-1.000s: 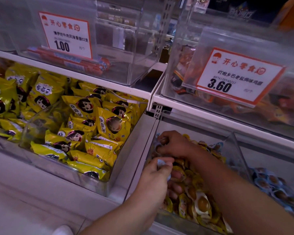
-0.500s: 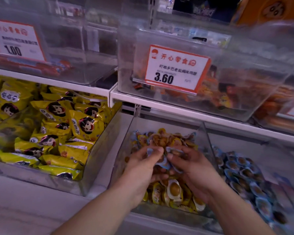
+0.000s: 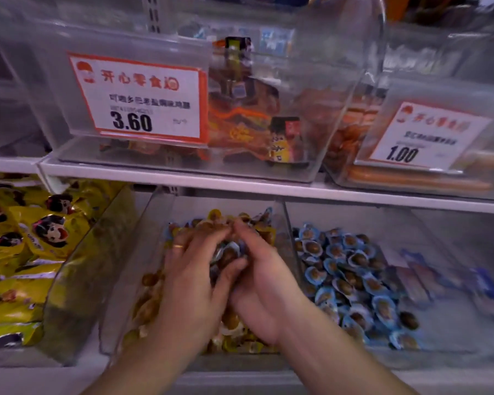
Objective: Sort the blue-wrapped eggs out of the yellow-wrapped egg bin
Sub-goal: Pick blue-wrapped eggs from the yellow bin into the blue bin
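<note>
A clear bin on the lower shelf holds several yellow-wrapped eggs. Both my hands are inside it, cupped together over the pile. My left hand, with a ring on one finger, and my right hand curl round a small bunch of blue-wrapped eggs held between them. The bin to the right holds several blue-wrapped eggs. Much of the yellow pile is hidden under my hands.
Yellow snack bags fill the bin on the left. Above, a white shelf edge carries clear bins with price signs 3.60 and 1.00. Blue flat packets lie at the far right.
The view has swung right, bringing the blue egg bin into sight. My hands have come together and closed round blue-wrapped eggs in the middle bin.
</note>
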